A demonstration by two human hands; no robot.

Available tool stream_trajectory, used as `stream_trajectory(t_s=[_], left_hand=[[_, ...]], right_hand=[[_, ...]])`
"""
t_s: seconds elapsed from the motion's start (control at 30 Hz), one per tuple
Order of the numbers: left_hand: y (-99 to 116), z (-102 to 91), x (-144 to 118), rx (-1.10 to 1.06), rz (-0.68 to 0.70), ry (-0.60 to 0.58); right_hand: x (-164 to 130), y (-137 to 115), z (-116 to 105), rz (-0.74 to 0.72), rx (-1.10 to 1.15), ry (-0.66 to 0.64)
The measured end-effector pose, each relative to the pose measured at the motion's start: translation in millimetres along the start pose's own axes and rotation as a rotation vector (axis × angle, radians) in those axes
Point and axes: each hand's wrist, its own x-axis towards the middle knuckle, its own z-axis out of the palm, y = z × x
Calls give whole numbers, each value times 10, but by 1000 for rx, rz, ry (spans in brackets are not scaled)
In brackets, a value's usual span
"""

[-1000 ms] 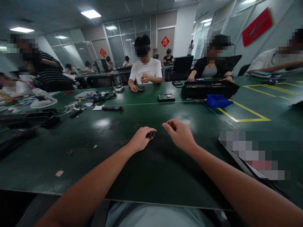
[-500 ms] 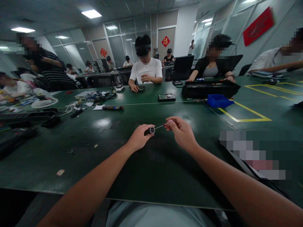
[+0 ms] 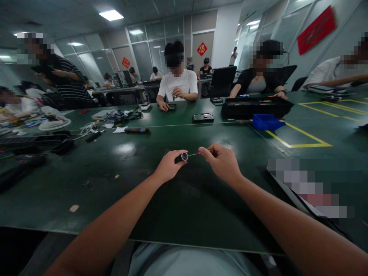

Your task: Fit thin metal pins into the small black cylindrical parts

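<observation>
My left hand (image 3: 168, 168) is closed around a short black cylinder (image 3: 181, 157) with a shiny ring at its open end. It is held just above the green bench (image 3: 115, 184). My right hand (image 3: 221, 163) pinches a thin screwdriver (image 3: 198, 153) with a reddish grip, just right of the cylinder. The tip points at the ring, close to it; whether it is seated I cannot tell, so the fitting looks unfinished

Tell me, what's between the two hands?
In the head view, a thin metal shaft bridges the gap, running from the right hand to the small black cylinder gripped by the left hand.
</observation>
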Motion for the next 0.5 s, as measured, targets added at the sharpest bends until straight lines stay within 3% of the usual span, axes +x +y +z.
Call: stream_trajectory(t_s=[0.5], left_hand=[[-18,-11,-6,-23,33,-1]], right_hand=[[-20,29,-3,-178,50,-99]])
